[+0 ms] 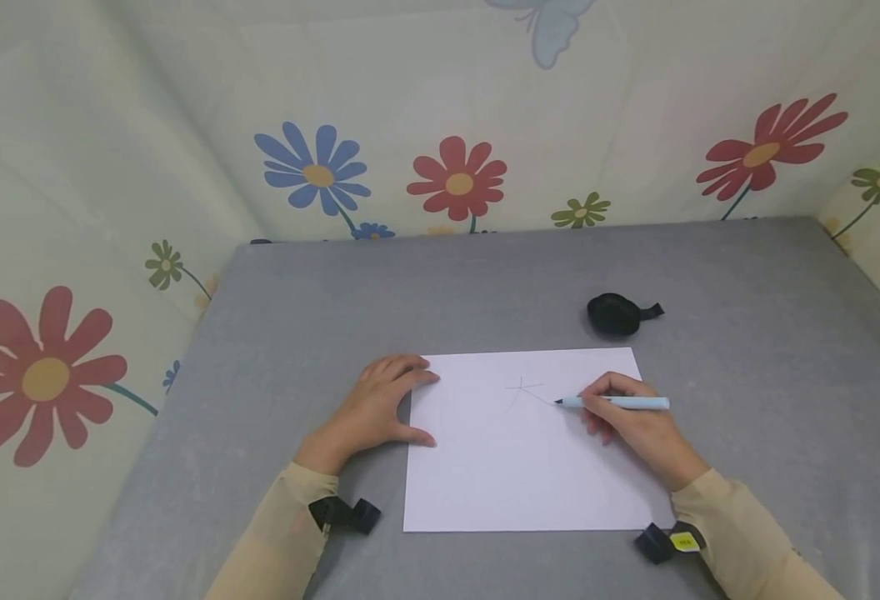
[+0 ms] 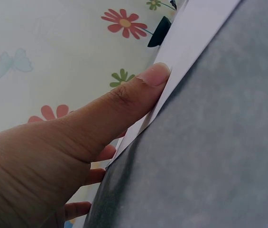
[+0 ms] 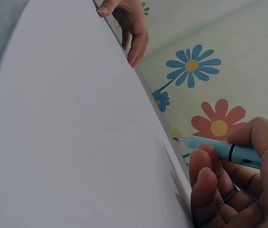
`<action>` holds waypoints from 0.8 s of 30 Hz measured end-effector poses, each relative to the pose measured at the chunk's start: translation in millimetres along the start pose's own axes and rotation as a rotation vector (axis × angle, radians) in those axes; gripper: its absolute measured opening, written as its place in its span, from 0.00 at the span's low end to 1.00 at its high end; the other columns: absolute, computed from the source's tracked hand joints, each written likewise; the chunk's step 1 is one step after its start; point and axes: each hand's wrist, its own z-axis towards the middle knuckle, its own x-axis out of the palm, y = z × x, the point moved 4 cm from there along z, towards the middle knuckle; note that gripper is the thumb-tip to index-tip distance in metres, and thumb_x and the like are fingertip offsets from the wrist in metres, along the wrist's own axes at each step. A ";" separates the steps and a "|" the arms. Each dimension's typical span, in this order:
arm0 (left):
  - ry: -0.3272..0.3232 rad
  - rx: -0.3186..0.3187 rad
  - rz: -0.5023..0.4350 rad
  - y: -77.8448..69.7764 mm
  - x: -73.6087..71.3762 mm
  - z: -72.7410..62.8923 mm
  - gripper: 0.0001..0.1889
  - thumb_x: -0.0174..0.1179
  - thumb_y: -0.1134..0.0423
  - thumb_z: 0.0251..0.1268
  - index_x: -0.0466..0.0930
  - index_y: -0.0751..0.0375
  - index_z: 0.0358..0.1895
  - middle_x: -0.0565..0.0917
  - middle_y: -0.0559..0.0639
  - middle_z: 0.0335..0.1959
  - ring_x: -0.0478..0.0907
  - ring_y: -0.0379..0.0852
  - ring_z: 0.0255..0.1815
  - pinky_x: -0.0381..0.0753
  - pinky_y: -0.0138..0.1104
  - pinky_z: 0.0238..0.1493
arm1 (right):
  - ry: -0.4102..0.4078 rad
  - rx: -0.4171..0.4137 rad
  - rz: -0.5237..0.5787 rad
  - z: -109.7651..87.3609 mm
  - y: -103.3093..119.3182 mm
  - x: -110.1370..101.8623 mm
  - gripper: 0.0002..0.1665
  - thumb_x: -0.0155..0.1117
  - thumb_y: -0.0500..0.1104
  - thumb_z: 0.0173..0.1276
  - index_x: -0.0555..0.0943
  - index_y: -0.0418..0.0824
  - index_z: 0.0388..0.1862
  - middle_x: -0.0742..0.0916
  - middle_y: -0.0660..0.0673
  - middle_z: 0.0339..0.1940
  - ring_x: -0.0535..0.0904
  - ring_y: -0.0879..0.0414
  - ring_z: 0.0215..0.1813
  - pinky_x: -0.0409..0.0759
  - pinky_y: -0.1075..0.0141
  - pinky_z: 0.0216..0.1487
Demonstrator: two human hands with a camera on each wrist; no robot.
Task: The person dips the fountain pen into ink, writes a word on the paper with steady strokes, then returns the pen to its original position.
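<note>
A white sheet of paper [image 1: 485,475] lies on the grey table, with a few thin crossing and slanting pen strokes [image 1: 522,388] in its upper middle. My right hand [image 1: 638,425] pinches a light blue fountain pen [image 1: 638,402]; the dark nib is at the right end of a slanting stroke. In the right wrist view the pen [image 3: 245,154] sits between thumb and fingers, the other fingers curled beneath. My left hand [image 1: 372,408] rests on the sheet's left edge, thumb and fingers spread apart. The left wrist view shows the thumb [image 2: 124,102] lying along the paper's edge [image 2: 186,52].
Behind the sheet, at the right, lies a small round black object [image 1: 614,315] with a short tab. The grey tabletop [image 1: 410,292] runs back to a pale curtain [image 1: 410,75] printed with flowers. Each sleeve has a black wrist camera near its cuff.
</note>
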 end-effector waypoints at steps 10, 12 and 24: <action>-0.002 0.001 0.003 -0.2 0.1 -0.4 0.44 0.76 0.38 0.33 0.75 0.49 0.61 0.73 0.50 0.65 0.66 0.53 0.68 0.61 0.54 0.71 | -0.019 -0.025 0.012 0.2 2.3 0.0 0.10 0.60 0.42 0.70 0.77 0.35 0.43 0.84 0.41 0.27 0.77 0.57 0.23 0.81 0.65 0.24; -0.003 0.001 0.003 0.0 0.6 -0.5 0.44 0.76 0.38 0.33 0.75 0.49 0.61 0.73 0.50 0.65 0.66 0.53 0.68 0.60 0.54 0.71 | -0.022 -0.034 0.012 -0.2 3.3 0.0 0.10 0.60 0.42 0.70 0.77 0.35 0.43 0.84 0.40 0.27 0.77 0.56 0.23 0.81 0.65 0.24; 0.007 -0.004 0.002 0.2 0.2 -1.2 0.45 0.76 0.38 0.33 0.75 0.51 0.62 0.72 0.50 0.65 0.65 0.53 0.69 0.59 0.54 0.72 | -0.029 -0.043 0.032 0.4 12.2 0.6 0.12 0.61 0.42 0.69 0.77 0.32 0.43 0.84 0.44 0.26 0.78 0.55 0.23 0.81 0.64 0.24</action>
